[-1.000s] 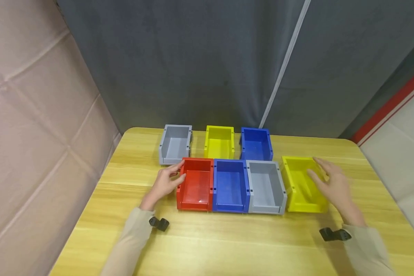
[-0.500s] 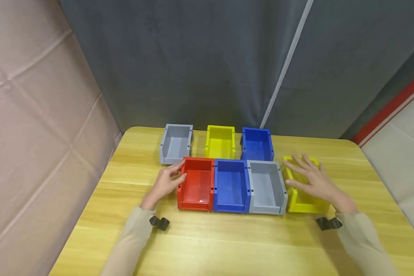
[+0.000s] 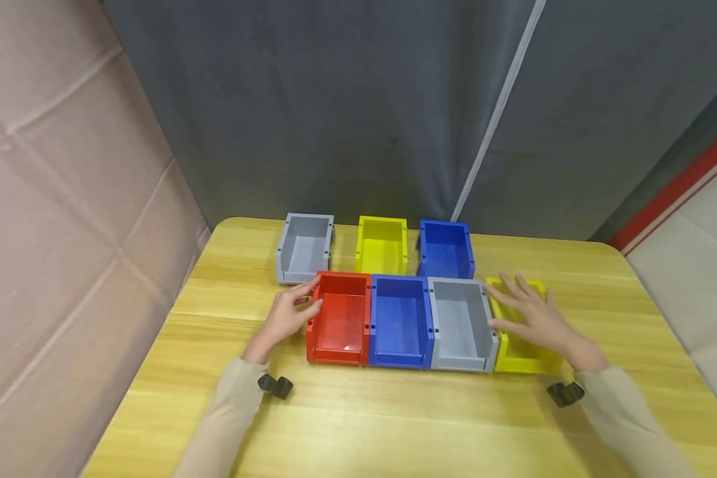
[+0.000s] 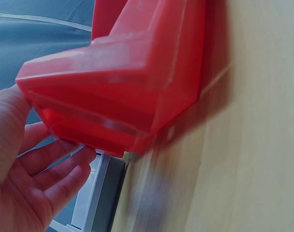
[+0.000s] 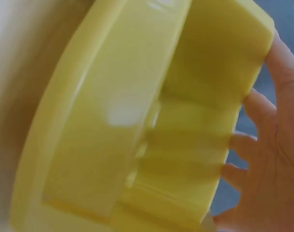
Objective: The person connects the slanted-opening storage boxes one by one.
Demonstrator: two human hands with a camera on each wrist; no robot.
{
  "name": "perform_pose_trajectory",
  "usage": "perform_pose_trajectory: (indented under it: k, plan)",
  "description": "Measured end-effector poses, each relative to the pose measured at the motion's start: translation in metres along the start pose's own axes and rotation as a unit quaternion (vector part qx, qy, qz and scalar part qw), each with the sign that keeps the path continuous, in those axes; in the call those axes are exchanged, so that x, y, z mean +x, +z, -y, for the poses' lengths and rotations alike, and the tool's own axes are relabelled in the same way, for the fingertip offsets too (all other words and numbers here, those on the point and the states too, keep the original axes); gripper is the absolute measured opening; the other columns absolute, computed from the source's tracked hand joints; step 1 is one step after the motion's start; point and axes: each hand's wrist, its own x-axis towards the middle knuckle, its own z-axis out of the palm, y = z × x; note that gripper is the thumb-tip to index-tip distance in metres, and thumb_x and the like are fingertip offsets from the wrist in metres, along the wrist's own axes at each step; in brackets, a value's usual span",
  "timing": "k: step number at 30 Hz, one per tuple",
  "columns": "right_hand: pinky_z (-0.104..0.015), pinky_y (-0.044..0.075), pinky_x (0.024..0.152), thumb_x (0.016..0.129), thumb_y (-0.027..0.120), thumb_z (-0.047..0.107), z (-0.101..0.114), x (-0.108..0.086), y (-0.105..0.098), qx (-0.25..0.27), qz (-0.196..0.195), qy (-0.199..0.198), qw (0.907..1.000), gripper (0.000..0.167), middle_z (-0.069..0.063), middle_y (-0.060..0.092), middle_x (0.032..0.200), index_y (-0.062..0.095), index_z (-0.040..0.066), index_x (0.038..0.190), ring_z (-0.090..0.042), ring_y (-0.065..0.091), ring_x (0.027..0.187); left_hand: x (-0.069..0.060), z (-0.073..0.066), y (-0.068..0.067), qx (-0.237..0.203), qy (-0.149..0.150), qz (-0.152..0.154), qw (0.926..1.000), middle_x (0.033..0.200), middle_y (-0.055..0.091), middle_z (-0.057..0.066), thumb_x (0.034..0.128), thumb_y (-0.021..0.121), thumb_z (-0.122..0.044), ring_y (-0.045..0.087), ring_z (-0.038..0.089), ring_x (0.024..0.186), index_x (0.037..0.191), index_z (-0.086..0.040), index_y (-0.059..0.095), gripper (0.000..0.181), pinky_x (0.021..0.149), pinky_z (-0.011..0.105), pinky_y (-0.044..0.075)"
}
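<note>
Position: near yellow bin [image 3: 516,348], on tabletop [image 3: 394,425], beside near grey bin [image 3: 459,325] | Your right hand [image 3: 540,320]: fingers spread over it, gripping nothing | Left hand [image 3: 283,318]: fingers part-open against red bin [image 3: 340,325], likely bracing it

Up front I see a red bin [image 3: 339,322], a blue bin [image 3: 399,325], a grey bin [image 3: 460,322] and a yellow bin [image 3: 516,350]; the rear bins [image 3: 382,251] repeat grey, yellow and blue. The tabletop [image 3: 358,425] is streaky yellow woodgrain, the curtain [image 3: 334,113] dark grey with a pale stripe.
</note>
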Motion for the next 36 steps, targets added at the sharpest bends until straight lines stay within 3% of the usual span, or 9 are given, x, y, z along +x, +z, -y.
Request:
perform_pose_trajectory:
  k: [9, 16, 19, 22, 27, 36]
  plan:
    - [-0.082, 0.002, 0.094, 0.089, 0.058, 0.048, -0.001, -0.003, 0.01, -0.031, -0.02, -0.023, 0.9991, 0.074, -0.02, 0.01, 0.154, 0.023, 0.025, 0.15, -0.049, 0.006, 0.137, 0.001, 0.0, 0.001, -0.005, 0.01, 0.002, 0.9999, 0.126, 0.052, 0.027, 0.0824, 0.067, 0.001, 0.057, 0.04, 0.109, 0.13, 0.007, 0.05, 0.051, 0.085, 0.04, 0.054]
    - [-0.082, 0.002, 0.094, 0.089, 0.058, 0.045, -0.003, -0.001, 0.011, -0.015, -0.03, -0.034, 0.9989, 0.073, -0.016, 0.007, 0.156, 0.023, 0.027, 0.15, -0.048, 0.005, 0.138, 0.002, -0.001, -0.002, 0.0, 0.016, -0.001, 0.9999, 0.127, 0.052, 0.026, 0.0819, 0.067, 0.002, 0.056, 0.04, 0.11, 0.129, 0.008, 0.051, 0.05, 0.084, 0.039, 0.055]
    - [-0.082, 0.005, 0.094, 0.09, 0.058, 0.044, -0.001, 0.001, 0.007, -0.008, -0.028, -0.032, 0.999, 0.069, -0.019, 0.013, 0.154, 0.029, 0.024, 0.149, -0.049, 0.008, 0.137, 0.002, -0.001, -0.002, 0.0, 0.013, 0.004, 0.9999, 0.127, 0.052, 0.027, 0.0824, 0.067, 0.001, 0.056, 0.04, 0.11, 0.129, 0.008, 0.05, 0.05, 0.084, 0.04, 0.054]
    - [-0.079, 0.015, 0.096, 0.091, 0.059, 0.039, 0.0, 0.005, -0.002, 0.007, -0.042, -0.037, 0.9984, 0.059, -0.026, 0.027, 0.148, 0.043, 0.014, 0.142, -0.052, 0.021, 0.132, 0.001, -0.001, -0.002, 0.001, 0.008, 0.008, 0.9999, 0.126, 0.053, 0.027, 0.0826, 0.067, 0.001, 0.057, 0.04, 0.109, 0.129, 0.008, 0.05, 0.05, 0.085, 0.041, 0.054]
    - [-0.066, 0.033, 0.099, 0.094, 0.056, 0.033, -0.002, 0.018, -0.021, 0.057, -0.061, -0.012, 0.9964, 0.052, -0.03, 0.045, 0.134, 0.051, -0.003, 0.131, -0.049, 0.039, 0.123, 0.002, -0.003, -0.001, 0.015, 0.011, 0.006, 0.9998, 0.125, 0.053, 0.027, 0.0823, 0.066, 0.001, 0.058, 0.039, 0.108, 0.128, 0.008, 0.051, 0.049, 0.084, 0.037, 0.055]
    - [-0.058, 0.048, 0.088, 0.097, 0.05, 0.034, 0.002, 0.053, -0.041, 0.116, -0.094, 0.052, 0.9874, 0.051, -0.029, 0.054, 0.124, 0.051, -0.006, 0.129, -0.044, 0.05, 0.111, 0.002, -0.004, -0.002, 0.026, 0.017, 0.0, 0.9995, 0.123, 0.054, 0.029, 0.081, 0.065, 0.003, 0.06, 0.04, 0.104, 0.127, 0.01, 0.052, 0.048, 0.081, 0.036, 0.056]
